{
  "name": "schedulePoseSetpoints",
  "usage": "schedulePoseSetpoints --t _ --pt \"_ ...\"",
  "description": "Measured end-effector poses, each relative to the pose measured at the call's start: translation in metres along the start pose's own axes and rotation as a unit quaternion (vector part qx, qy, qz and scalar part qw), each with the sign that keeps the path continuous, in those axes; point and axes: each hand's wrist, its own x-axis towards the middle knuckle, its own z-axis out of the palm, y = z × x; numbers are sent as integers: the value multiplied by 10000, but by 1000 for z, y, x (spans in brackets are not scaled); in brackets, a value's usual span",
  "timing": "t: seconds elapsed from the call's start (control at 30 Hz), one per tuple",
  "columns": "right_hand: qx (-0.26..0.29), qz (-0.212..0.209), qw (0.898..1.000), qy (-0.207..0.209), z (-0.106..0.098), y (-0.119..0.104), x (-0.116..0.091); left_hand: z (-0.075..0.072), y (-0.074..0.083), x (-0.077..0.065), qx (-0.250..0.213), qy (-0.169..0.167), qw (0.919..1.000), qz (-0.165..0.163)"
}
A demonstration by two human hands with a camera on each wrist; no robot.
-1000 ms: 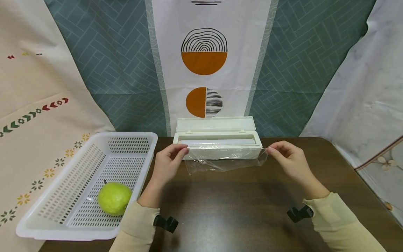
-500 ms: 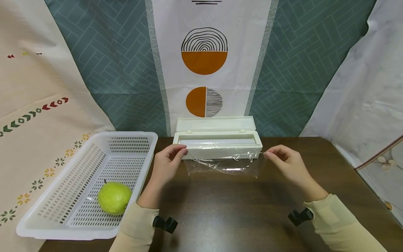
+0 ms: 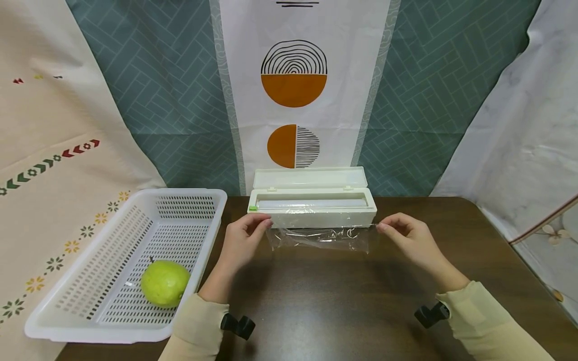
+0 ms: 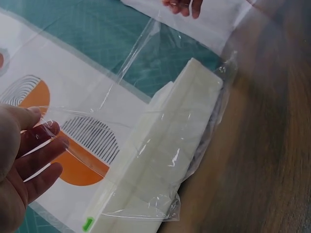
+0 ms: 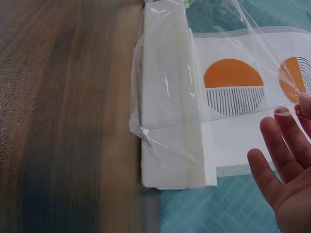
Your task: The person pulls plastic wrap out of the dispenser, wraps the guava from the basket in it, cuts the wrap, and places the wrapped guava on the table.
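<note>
A sheet of clear plastic wrap (image 3: 322, 239) stretches between the two hands in front of a white plastic wrap dispenser (image 3: 361, 219). The left hand (image 3: 241, 241) pinches the left corner of the wrap between thumb and index finger, its other fingers spread in the left wrist view. At the opposite corner, the right hand (image 3: 412, 240) pinches the wrap the same way. The dispenser's lid (image 3: 311, 177) stands raised at the back, with a white roll (image 3: 311, 203) inside. A green slider (image 3: 253, 208) shows at the left end of its front edge. The wrap's loose edge hangs crumpled below the hands.
On the left stands a white perforated basket (image 3: 33, 328) with a green pear-like fruit (image 3: 165, 284) in it. The dark wooden table (image 3: 334, 306) ends at a patterned cloth backdrop (image 3: 406, 125) just behind the dispenser.
Both hands have come slightly down toward the person with the wrap, the right also a little inward. The green slider has come into sight beside the left hand.
</note>
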Motion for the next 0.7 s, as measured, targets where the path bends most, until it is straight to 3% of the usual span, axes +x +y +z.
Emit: schedulePoseSetpoints --t 0.3,0.7 --pt "-43 25 10000 -57 0 -17 -3 5 -3 0 436 -14 9988 205" --pt "-16 47 10000 -86 1 7 -4 -6 -11 -2 450 -259 9978 424"
